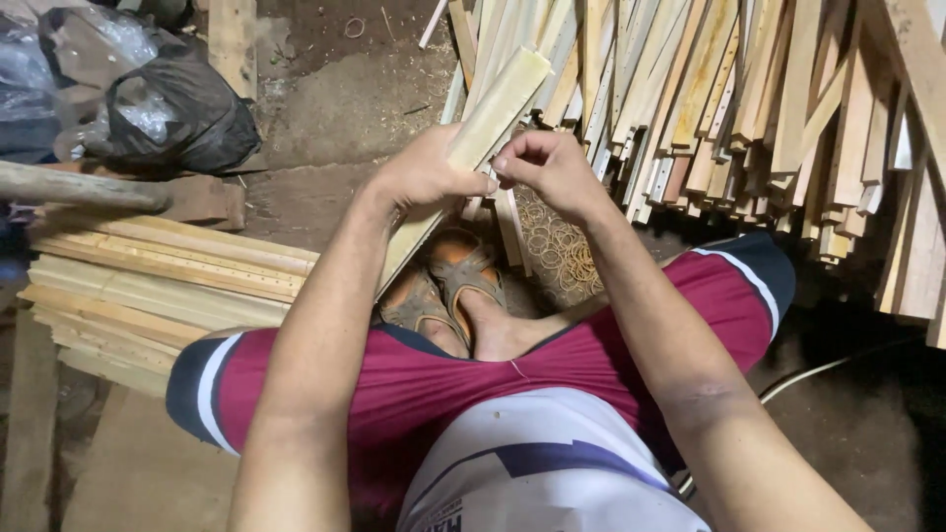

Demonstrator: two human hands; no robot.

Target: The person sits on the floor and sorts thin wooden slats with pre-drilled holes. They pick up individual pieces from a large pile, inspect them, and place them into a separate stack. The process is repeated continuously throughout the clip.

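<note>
Bamboo slat rising toward upper centre of the frame, my left hand clenching around it, my right hand pinching something too small to tell, rubber bands lying below.

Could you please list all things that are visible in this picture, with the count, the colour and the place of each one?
wooden slat: one, pale yellow, held slanted in front of the knees
loose slat pile: many, pale wood, top right, leaning on the ground
stacked slats: many, pale wood, left, lying flat
rubber bands: many, tan, heap on the ground under the right hand
plastic bags: count unclear, black and clear, top left
dirt floor: one, brown, top centre
cable: one, white, right on the ground
sandals: two, brown and orange, centre, on the feet
shorts: one, maroon with navy and white trim, centre
left hand: gripping the wooden slat
right hand: fingertips pinched together at the slat's edge
</note>
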